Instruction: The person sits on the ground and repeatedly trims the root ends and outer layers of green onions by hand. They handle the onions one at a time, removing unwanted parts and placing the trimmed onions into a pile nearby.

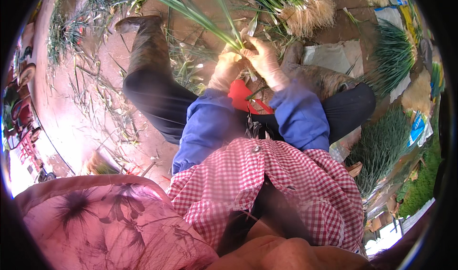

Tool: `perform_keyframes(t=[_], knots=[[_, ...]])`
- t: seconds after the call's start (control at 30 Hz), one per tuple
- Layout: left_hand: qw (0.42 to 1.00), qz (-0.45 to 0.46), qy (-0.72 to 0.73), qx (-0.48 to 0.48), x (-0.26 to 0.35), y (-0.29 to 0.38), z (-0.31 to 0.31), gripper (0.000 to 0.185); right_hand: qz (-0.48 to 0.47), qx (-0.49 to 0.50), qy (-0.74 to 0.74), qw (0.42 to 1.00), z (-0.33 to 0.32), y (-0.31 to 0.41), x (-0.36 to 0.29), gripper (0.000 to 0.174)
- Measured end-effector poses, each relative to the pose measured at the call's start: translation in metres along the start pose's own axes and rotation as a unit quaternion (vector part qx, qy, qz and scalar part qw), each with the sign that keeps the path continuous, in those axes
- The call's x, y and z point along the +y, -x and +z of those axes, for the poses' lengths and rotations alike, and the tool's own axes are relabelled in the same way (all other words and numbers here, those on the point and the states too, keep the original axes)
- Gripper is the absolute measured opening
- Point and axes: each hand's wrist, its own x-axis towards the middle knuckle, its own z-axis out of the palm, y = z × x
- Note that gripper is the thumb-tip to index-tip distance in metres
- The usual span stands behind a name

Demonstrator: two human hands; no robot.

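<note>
Several long green onions [211, 27] slant up and left from my hands, leaves away from me. My left hand [226, 68], in a pale glove, is closed around their lower stems. Close beside it, my right hand [264, 57], gloved too, pinches the stems between thumb and fingers. The root ends are partly hidden by the hands. Beneath my wrists lies a red object [240, 95], too covered to name. Just beyond my right hand rests a big bundle of green onions [286, 0], its pale roots [309, 14] pointing right.
Stripped leaves [107, 107] litter the ground on the left and between my boots [148, 44]. At the right lie more green onion bundles [391, 57], a dark green pile [379, 148] and a pale sheet [334, 57]. A red wheeled vehicle [27, 127] stands far left.
</note>
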Motion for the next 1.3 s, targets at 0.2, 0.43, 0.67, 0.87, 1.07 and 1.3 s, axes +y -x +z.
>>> perform_keyframes(t=[0.2,0.43,0.67,0.87,1.07,1.3], knots=[[0.912,0.014,0.410,-0.001,-0.001,-0.007,-0.002,0.051,0.025,-0.089,-0.034,0.995,0.021,0.000,0.027,0.020],[0.870,-0.101,0.467,0.119,-0.032,-0.013,-0.007,0.059,0.123,-0.124,0.317,0.932,-0.020,-0.047,0.073,0.049],[0.648,-0.265,0.712,0.044,-0.052,-0.018,0.016,0.050,0.116,0.022,0.600,0.791,-0.066,-0.147,0.142,0.035],[0.844,-0.145,0.515,0.041,-0.009,-0.016,0.022,0.081,0.166,-0.177,0.742,0.625,-0.081,-0.197,0.163,0.029],[0.841,-0.160,0.492,0.157,0.002,-0.025,0.004,0.060,0.051,-0.141,0.544,0.826,-0.092,-0.168,0.135,0.023],[0.858,-0.328,0.281,0.278,-0.030,-0.030,0.028,0.025,-0.056,-0.059,0.469,0.879,-0.023,-0.059,0.063,0.012]])
